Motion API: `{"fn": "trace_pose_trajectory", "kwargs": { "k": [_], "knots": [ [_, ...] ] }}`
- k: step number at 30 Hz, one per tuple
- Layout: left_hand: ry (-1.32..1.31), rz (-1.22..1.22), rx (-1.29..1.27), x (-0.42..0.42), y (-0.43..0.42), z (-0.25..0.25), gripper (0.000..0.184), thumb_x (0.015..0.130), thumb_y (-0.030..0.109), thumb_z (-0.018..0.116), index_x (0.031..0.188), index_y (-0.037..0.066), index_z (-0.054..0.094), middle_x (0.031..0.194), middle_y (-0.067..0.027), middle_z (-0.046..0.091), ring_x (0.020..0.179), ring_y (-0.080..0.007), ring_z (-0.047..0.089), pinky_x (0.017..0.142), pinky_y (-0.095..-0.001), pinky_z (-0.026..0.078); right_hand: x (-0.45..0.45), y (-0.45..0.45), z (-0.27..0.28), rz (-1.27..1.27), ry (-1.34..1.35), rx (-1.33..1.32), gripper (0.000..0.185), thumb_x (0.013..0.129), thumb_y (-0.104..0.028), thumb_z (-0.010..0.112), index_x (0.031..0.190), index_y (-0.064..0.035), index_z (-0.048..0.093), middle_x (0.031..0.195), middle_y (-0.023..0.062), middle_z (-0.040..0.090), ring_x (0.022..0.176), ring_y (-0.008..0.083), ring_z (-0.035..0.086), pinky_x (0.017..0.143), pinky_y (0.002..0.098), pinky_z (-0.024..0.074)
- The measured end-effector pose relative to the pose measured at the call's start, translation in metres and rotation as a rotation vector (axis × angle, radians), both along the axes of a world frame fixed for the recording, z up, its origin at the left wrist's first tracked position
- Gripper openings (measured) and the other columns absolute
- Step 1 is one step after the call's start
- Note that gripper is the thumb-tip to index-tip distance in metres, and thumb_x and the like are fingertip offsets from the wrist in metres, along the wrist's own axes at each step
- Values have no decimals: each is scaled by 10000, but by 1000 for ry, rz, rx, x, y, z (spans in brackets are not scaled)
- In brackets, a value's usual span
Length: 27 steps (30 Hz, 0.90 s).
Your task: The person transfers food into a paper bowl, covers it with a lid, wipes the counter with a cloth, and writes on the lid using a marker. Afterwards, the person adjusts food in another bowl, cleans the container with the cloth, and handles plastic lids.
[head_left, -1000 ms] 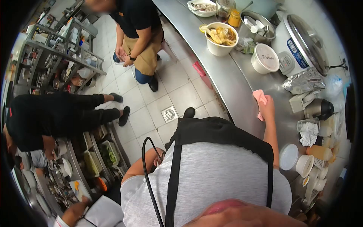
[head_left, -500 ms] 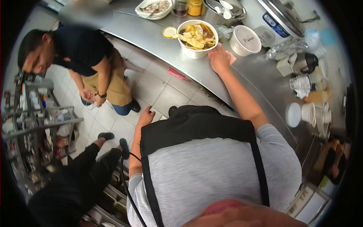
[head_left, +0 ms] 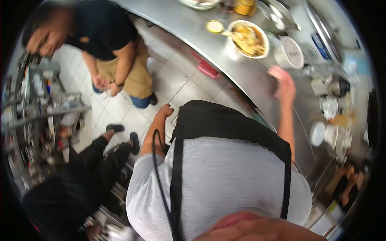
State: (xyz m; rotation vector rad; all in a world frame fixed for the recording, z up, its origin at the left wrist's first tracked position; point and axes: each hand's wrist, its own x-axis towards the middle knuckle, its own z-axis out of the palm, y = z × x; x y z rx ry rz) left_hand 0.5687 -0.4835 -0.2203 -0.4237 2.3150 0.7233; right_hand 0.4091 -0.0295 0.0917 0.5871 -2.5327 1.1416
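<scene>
Two bare hands, only one busy. Left hand (head_left: 166,110) low over the floor (head_left: 188,94), fingers loosely curled, too blurred to tell if gripping anything. Right hand (head_left: 286,85) out over the bench (head_left: 263,86), fingers bunched around a pink cloth (head_left: 277,73); also blurry, so can't tell if pressed down or lifted a little. For a decent wipe, I'd-say-style advice aside: spread the cloth flat under the whole palm, then go in long overlapping strokes. Slow down near the open tub of food (head_left: 232,50), just beyond, and don't clip the small yellow-rimmed thing (head_left: 214,27) beside it. Same care around the lidded tub (head_left: 290,53), then the yellow jar (head_left: 244,7) further back.
</scene>
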Motion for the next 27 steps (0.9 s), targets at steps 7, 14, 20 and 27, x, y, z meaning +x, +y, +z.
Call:
{"fn": "trace_pose_trajectory", "kwargs": {
  "k": [7,14,20,27],
  "knots": [
    [-77,119,10,40,35,34,467,689,280,519,1017,-52,530,1043,-240,525,1001,-340,496,847,-368,400,-11,61,-97,-532,30,781,344,786,-190,443,1116,-130,522,1148,132,482,1024,334,454,858,416,339],
    [-119,193,37,63,87,50,439,675,265,547,1011,-19,549,1017,-212,549,972,-325,519,825,-359,415,8,-89,-58,453,92,357,284,667,-21,546,919,-140,599,881,74,552,862,248,490,775,348,355],
    [-23,341,8,84,108,38,420,691,305,530,990,13,577,1031,-200,548,980,-311,523,824,-369,421,-8,-142,-43,490,303,572,264,671,-31,541,901,-140,607,1047,53,515,958,282,450,807,400,354],
    [-141,308,4,108,110,35,410,699,272,526,995,-10,558,1036,-197,544,957,-309,528,815,-356,422,4,-111,-66,546,327,762,167,679,-101,511,794,-100,632,1058,23,504,994,302,423,813,424,346]
  ]
}}
